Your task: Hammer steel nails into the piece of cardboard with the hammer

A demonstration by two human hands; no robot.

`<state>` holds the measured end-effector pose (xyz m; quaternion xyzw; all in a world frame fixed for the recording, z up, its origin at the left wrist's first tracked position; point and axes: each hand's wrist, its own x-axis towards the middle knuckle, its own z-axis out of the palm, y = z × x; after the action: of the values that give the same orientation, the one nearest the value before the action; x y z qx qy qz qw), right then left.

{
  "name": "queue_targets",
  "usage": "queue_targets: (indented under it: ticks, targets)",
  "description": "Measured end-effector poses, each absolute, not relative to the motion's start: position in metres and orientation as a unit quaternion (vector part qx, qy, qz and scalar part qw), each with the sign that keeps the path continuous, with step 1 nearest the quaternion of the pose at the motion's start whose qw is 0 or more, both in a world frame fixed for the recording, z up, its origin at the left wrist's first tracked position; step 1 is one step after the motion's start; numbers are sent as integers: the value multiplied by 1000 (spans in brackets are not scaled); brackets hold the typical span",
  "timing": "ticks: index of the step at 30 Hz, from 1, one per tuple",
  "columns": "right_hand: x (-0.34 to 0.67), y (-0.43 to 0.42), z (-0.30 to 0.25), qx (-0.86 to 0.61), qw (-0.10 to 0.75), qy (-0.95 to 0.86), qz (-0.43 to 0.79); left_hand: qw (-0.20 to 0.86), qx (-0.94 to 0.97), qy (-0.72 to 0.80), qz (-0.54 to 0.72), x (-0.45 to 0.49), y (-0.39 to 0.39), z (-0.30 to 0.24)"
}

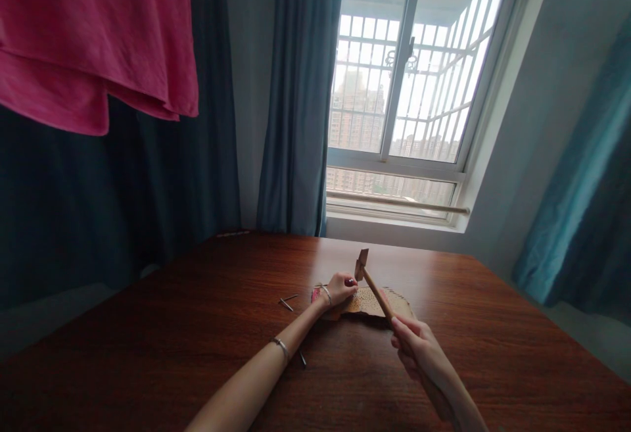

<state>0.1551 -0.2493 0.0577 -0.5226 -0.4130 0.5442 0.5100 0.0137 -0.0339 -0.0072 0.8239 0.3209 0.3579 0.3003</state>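
My right hand is wrapped round the wooden handle of a hammer. The hammer's head is raised just above and beside my left hand. Fingers of the left hand are closed in a pinch over a piece of cardboard dotted with many small holes; what they pinch is too small to make out. The cardboard lies flat on the brown table, with a torn front edge and a pink patch at its left end.
Thin metal rods lie on the wooden table left of the cardboard, and another metal rod lies beside my left forearm. Behind the table are a barred window and blue curtains. A pink cloth hangs at upper left.
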Motion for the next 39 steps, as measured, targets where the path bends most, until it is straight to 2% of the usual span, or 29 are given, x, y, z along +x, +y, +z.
queue_targets:
  ticks: [39]
  targets:
    - [158, -246, 54, -516, 564, -401, 505, 344, 816, 306, 349, 4, -36, 10]
